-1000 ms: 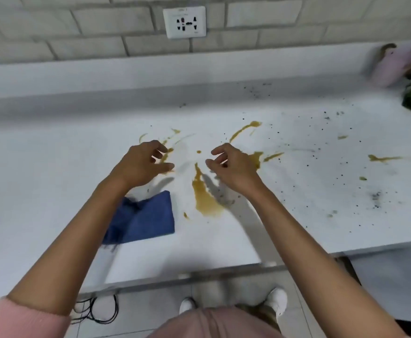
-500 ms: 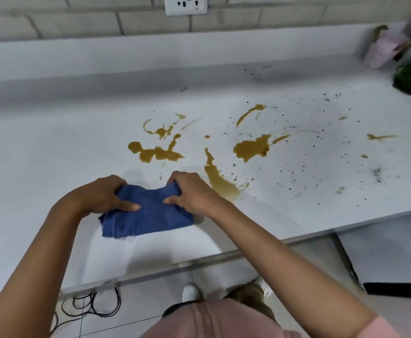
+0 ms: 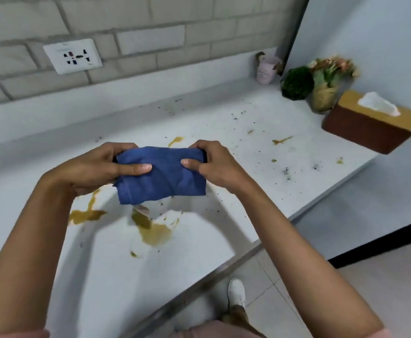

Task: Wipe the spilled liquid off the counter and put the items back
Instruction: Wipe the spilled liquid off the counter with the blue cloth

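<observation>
Blue cloth, folded into a thick pad, held up over the counter, above the middle of the spill. Lower edge hangs free.

Left hand grips the cloth's left end: thumb flat across the front, fingers curled behind. Right hand grips the right end the same way, thumb on the front. Both forearms reach in from the near edge.

Spill: brown-yellow liquid in patches. Largest puddle near of the cloth, toward the counter's front. Second patch to its left, by the left wrist. Small streak just far of the cloth; another streak to the right. Dark specks scattered over the right half.

Far right end of counter: tissue box with a white tissue sticking up; beside it a flower pot, a dark green plant and a pink cup in the corner.

Brick wall behind, socket at left. White shoe on the tiled floor below.
</observation>
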